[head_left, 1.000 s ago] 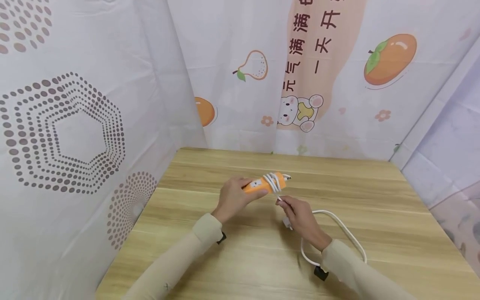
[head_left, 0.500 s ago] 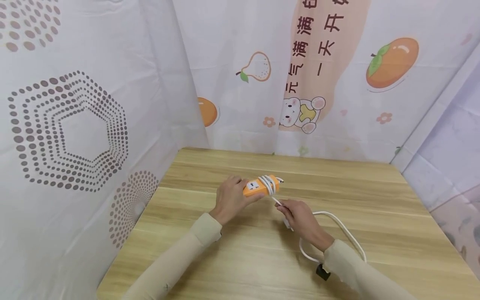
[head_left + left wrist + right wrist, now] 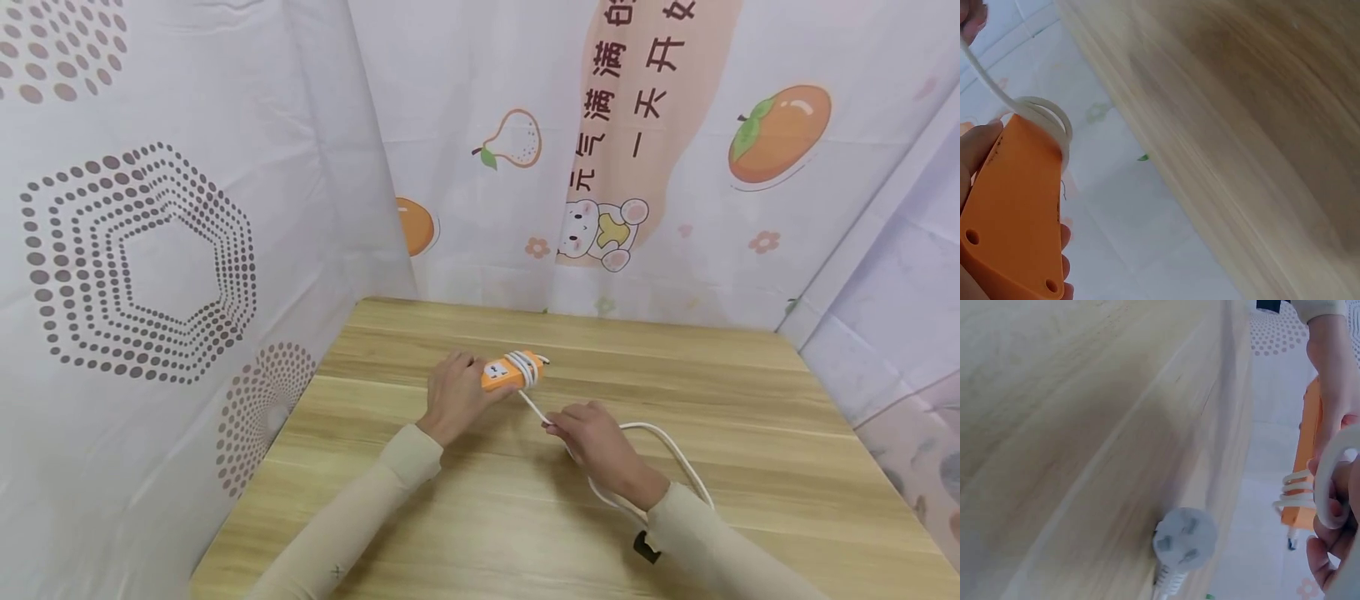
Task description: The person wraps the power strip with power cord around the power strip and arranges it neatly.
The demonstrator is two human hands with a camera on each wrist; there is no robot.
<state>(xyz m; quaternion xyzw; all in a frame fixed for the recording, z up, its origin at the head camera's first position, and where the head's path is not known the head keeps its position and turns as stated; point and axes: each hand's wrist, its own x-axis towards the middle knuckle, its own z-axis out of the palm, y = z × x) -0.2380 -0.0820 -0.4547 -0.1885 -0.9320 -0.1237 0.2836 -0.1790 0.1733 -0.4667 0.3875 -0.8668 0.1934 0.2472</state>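
Observation:
In my left hand [image 3: 455, 398] I grip one end of an orange power strip [image 3: 1019, 200], with a white socket face turned up in the head view. Several turns of white cord [image 3: 522, 370] wrap round its far end. From those turns the cord runs in a straight stretch to my right hand [image 3: 600, 448], whose thumb and fingers pinch it. Past that hand the slack cord bends into a loop. A round grey-white plug [image 3: 1186, 539] with three prongs shows in the right wrist view, close to the tabletop; the right hand hides it in the head view.
A wood-grain table [image 3: 360, 517] lies under both hands. White printed curtains [image 3: 465, 208] enclose its back and left sides. The loose cord loop [image 3: 678, 458] curves to the right of my right forearm, and a black strap piece [image 3: 647, 547] shows at that wrist.
The power strip has shifted left along with my left hand. My right hand has moved slightly left and nearer, and the straight stretch of cord between the hands is longer.

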